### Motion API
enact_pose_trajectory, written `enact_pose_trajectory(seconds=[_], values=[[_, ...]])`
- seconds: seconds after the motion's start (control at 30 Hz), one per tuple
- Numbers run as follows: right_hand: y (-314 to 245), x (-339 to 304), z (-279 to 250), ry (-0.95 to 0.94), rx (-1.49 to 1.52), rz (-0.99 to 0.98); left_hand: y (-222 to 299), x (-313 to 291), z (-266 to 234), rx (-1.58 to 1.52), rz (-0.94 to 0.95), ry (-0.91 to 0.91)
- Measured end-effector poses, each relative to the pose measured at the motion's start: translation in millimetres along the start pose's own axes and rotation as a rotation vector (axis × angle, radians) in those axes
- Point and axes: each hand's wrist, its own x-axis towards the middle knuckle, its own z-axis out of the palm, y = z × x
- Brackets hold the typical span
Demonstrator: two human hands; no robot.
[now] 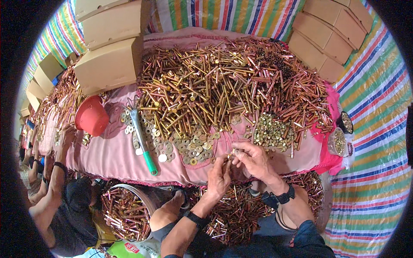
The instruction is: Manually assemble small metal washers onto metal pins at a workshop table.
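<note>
Forearms (186,234) with dark wristbands (196,219) come in nearest, right of the rake (140,138), a green-handled tool lying on the pink-covered counter (107,160). Also right of the rake, over the counter's near edge, the left hand (218,177) and right hand (253,160) meet at their fingertips. The right hand is pinched on a small metal piece (234,151); the left hand, nearer the rake, is closed on a bright bit (228,156) just beside it. Whether these are one thing, and which way the long axis runs, I cannot tell. Nuts (273,131) lie farther right of the rake, beyond the right hand and nearer to it; washers (195,146) spread from the rake's shaft toward the left hand. Bolts (215,90) heap up right of the rake's head. Left of the rake are a tilted red cup (91,116) and, farther left, a co-worker's hand (66,136). Below the rake's handle stands a tub (147,201) full of bolts.
</note>
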Motion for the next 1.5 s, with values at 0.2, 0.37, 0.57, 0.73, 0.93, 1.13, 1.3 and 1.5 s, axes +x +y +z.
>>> enact_pose_trajectory(seconds=[0.2,0.37,0.57,0.73,0.93,1.13,1.3,1.5], values=[[-4.9,1.0,5.0,-0.011,-0.187,-0.082,-6.3,-2.9,-3.1,-0.023,-0.047,-0.039],[-17.6,1.8,10.9,0.016,-0.492,-0.267,-9.5,-3.7,-4.4,-0.036,-0.019,-0.037],[-23.7,-1.4,12.2,0.022,-0.458,-0.176,-4.6,-7.2,-12.1,-0.044,-0.073,-0.101],[-26.0,-3.7,15.4,0.037,-0.396,-0.128,-6.0,-3.1,-12.1,-0.041,0.068,-0.078],[-31.6,-4.3,13.0,0.012,-0.593,-0.384,-7.2,-5.1,-10.9,-0.029,0.041,-0.073],[-27.2,-4.8,15.1,0.042,-0.562,-0.399,-7.9,-8.2,-10.3,-0.144,-0.057,-0.110],[-26.9,-8.8,15.4,0.001,-0.453,-0.180,-8.7,-7.2,-13.5,-0.010,0.063,-0.094],[-31.3,-10.0,21.9,0.004,-0.412,-0.185,-7.3,-8.2,-13.1,0.013,0.077,-0.051]])
